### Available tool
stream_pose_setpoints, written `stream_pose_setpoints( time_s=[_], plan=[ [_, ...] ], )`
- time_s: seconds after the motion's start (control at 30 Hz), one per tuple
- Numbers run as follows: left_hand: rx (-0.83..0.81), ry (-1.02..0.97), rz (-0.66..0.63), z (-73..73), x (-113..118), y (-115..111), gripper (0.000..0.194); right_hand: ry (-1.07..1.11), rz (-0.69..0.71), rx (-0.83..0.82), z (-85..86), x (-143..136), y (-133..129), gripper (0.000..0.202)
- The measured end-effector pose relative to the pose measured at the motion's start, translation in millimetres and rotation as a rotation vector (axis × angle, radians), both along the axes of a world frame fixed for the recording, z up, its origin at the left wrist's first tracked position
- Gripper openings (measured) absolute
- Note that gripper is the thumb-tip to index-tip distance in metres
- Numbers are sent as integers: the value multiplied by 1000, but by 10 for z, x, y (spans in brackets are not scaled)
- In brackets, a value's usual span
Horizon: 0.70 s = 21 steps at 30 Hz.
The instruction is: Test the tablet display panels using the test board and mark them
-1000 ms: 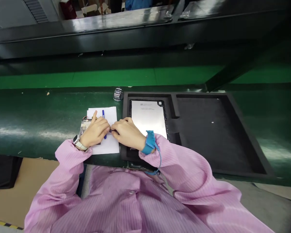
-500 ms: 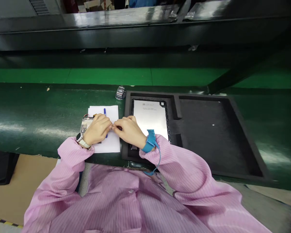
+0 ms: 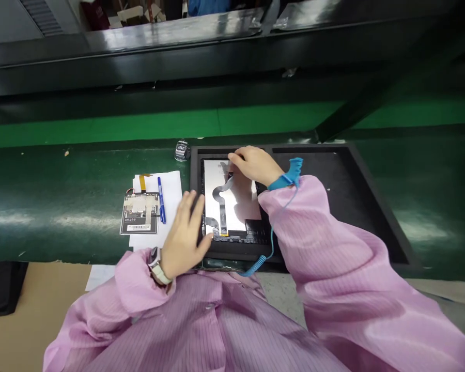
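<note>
- Spreads left hand (image 3: 184, 237) open over left rim of foam tray (image 3: 196, 178).
- Bends right hand (image 3: 258, 166) over far end of panel (image 3: 240, 206); can't tell if gripping.
- Has panel lying in tray's left recess.

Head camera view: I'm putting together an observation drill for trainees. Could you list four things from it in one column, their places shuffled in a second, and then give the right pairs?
Things
1. Blue pen
2. Right hand
3. Watch
4. Ribbon cable

Places
A. Worn at the wrist of the left hand
B. Curving across the silver panel
C. Lying on the white paper
D. By the far edge of the silver panel

Right pairs: 1-C, 2-D, 3-A, 4-B
</note>
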State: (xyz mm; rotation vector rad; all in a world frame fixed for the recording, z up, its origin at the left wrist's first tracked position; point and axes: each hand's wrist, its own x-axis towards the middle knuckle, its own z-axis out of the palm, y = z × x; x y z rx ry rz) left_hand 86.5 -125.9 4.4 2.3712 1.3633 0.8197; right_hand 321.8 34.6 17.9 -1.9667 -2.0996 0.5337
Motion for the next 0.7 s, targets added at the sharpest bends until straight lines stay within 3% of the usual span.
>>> stream_pose_setpoints(
  time_s=[0.1,0.27,0.43,0.53,0.6,0.7],
  plan=[
    [-149,129,-112,-120,148,-50,85,-85,72,31,-109,-40,-27,46],
    [-234,158,-89,-217,97,21,94,-117,117,31,-92,3,63,50],
    [-307,99,-61,-184,61,14,97,-42,119,28,248,262,78,29],
    [-406,-104,-11,-114,103,25,90,96,90,69,544,415,-111,23],
    [-522,-325,55,-21,156,66,81,227,51,95,711,497,-239,19],
    [-643,-551,55,205,239,207,46,395,-47,133,844,585,-330,20]
  ],
)
